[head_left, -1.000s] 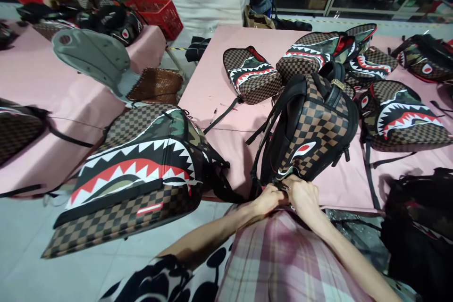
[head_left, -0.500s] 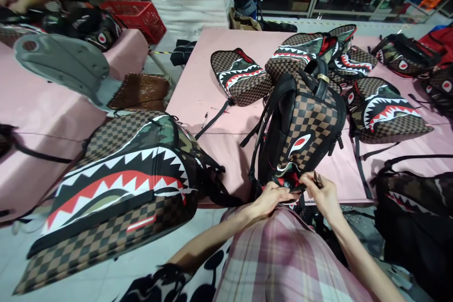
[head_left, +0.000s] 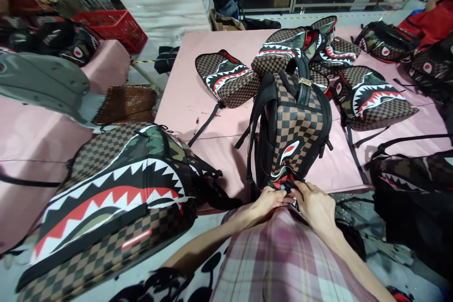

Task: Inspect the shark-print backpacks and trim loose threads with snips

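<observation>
The checkered backpack (head_left: 299, 125) is located at the near edge of the bench (head_left: 177, 82), directly in front of the seated or standing person; which posture applies cannot be told from here. Its carry handle (head_left: 302, 82) faces away and its near end meets the hands. This orientation probably brings the part being handled within short reach, with the bench bearing the weight.

Left hand (head_left: 271, 202): fingers pinched on the dark edge at the near end, apparently to steady it. Right hand (head_left: 316, 205): fingers bent inward at the same spot, beside the left fingertips; whether they grip the edge or a small item cannot be told.

Containers: red lining (head_left: 283, 181) shows at the near end of the backpack; the contents are hidden. To the left, a large shark-mouth backpack (head_left: 116, 207) lies tilted with its printed face up, reaching past the bench edge; its interior is not visible. Smaller shark-print bags (head_left: 233, 80) lie across the far part of the bench, likely set back to leave working room. A red crate (head_left: 122, 28) stands beyond the left bench; its contents cannot be made out.
</observation>
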The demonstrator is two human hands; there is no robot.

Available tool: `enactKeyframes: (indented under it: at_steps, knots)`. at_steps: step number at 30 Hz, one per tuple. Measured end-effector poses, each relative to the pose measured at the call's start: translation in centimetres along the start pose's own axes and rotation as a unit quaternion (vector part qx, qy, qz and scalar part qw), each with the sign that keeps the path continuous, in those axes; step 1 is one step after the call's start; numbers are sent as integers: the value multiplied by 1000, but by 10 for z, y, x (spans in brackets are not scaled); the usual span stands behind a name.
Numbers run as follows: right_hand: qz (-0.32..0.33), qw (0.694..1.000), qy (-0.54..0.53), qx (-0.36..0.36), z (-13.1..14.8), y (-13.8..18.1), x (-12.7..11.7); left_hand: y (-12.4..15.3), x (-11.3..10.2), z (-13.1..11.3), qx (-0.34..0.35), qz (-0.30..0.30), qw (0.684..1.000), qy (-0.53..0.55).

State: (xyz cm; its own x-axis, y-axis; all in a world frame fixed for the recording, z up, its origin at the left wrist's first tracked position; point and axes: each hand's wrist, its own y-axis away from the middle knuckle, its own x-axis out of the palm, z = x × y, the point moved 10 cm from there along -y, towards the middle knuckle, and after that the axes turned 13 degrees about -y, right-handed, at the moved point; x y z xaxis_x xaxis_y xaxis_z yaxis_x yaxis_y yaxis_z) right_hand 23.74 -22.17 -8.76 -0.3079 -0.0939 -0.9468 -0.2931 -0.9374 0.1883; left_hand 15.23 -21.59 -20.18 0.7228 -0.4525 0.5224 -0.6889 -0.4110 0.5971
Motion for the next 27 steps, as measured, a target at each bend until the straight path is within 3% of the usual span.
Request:
enactKeyframes:
  at_steps: [8, 15, 27]
  knots:
    - [60, 998, -11, 18, 6, 0, 8, -3, -3, 2, 7, -25, 1000, 8]
    - [60, 998, -7, 17, 8, 0, 12, -8, 2, 3, 29, -9, 999, 19]
    - [67, 997, 3, 32, 8, -2, 13, -5, 0, 3, 31, -32, 999, 9]
